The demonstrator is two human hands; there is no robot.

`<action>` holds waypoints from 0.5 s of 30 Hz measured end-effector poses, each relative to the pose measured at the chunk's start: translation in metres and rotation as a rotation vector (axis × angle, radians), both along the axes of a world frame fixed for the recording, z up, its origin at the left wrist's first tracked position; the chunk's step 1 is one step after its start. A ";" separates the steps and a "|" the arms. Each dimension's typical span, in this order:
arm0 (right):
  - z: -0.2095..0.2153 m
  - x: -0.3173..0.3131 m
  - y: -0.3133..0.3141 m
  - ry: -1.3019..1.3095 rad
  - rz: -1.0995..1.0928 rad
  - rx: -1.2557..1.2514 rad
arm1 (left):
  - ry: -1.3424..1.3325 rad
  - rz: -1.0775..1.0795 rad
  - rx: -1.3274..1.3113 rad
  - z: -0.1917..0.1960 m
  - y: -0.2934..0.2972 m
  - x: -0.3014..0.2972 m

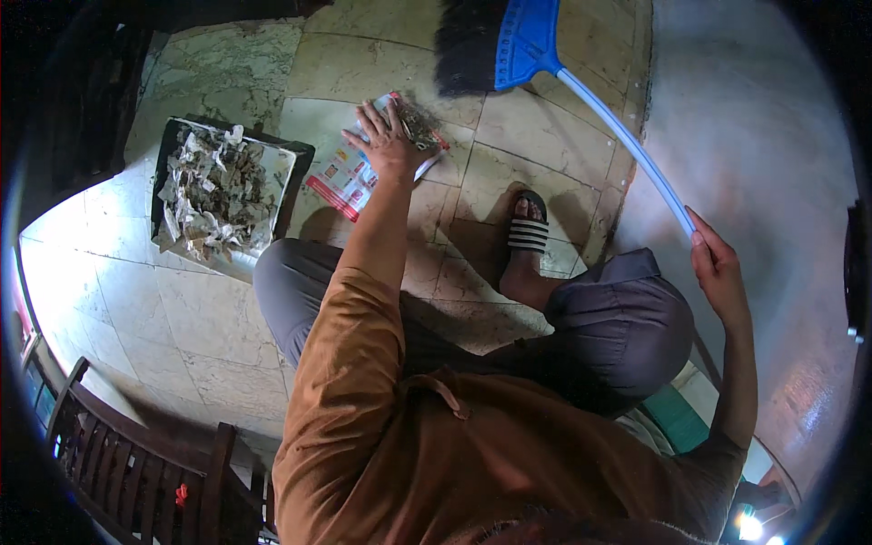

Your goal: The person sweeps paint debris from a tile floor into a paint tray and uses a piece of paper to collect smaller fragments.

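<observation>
My left hand point(386, 148) lies with spread fingers on a red and white printed sheet of paper point(341, 180) on the floor. A small heap of dark dirt point(420, 123) sits at the sheet's far right side, beside my fingers. With my right hand point(718, 263) I grip the pale blue handle of a broom point(627, 138). Its blue head point(529, 41) and black bristles rest at the far side, a little away from the dirt. Left of the sheet stands a shallow box point(289, 195) with torn paper scraps and debris point(213, 191) inside.
Beige stone tiles point(232, 341) cover the floor. A pale grey wall point(745, 118) rises on the right. My sandalled foot point(527, 222) is planted between the sheet and the wall. A dark slatted wooden bench point(136, 472) stands at the lower left, and dark furniture point(77, 118) at the upper left.
</observation>
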State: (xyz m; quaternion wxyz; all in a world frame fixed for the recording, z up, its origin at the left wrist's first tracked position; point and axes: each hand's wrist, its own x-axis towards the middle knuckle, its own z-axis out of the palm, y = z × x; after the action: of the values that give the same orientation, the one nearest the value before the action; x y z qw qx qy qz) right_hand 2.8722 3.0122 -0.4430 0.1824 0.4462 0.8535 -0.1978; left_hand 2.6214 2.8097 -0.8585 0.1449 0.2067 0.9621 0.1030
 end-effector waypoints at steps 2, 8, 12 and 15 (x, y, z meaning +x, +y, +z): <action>-0.011 0.007 0.005 0.044 0.052 0.014 | -0.068 -0.039 -0.067 0.010 0.001 0.000; 0.002 0.003 -0.008 -0.001 0.047 -0.105 | -0.060 0.011 -0.079 0.007 -0.008 -0.001; 0.019 -0.004 -0.005 -0.018 -0.057 -0.081 | -0.028 0.020 -0.047 0.005 -0.014 0.002; 0.008 0.008 0.003 -0.024 0.025 0.012 | -0.033 0.008 -0.044 0.008 -0.014 0.002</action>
State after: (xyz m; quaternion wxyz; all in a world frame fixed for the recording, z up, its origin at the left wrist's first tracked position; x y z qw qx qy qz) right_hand 2.8802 3.0155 -0.4346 0.1923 0.4390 0.8579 -0.1851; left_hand 2.6233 2.7956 -0.8503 0.1652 0.1980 0.9624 0.0857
